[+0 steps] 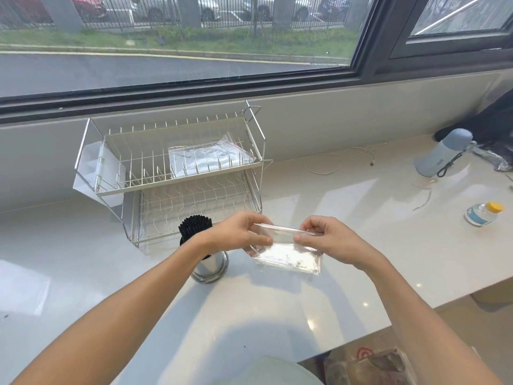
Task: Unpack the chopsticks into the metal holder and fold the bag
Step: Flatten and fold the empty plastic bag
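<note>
A clear plastic bag [288, 255] is held just above the white counter, folded over at its top edge. My left hand [238, 232] pinches its left side and my right hand [330, 240] pinches its right side, thumbs on the near face. To the left stands the shiny metal holder [212, 269], partly hidden behind my left forearm. A bundle of black chopsticks [194, 225] stands upright in it, tips up.
A two-tier wire dish rack [172, 168] stands behind the holder, with a plastic bag on its top shelf. A grey-blue flask [441, 154], a small yellow-capped bottle [483, 213] and a white cable [338, 159] are on the right. The counter edge drops off at right front.
</note>
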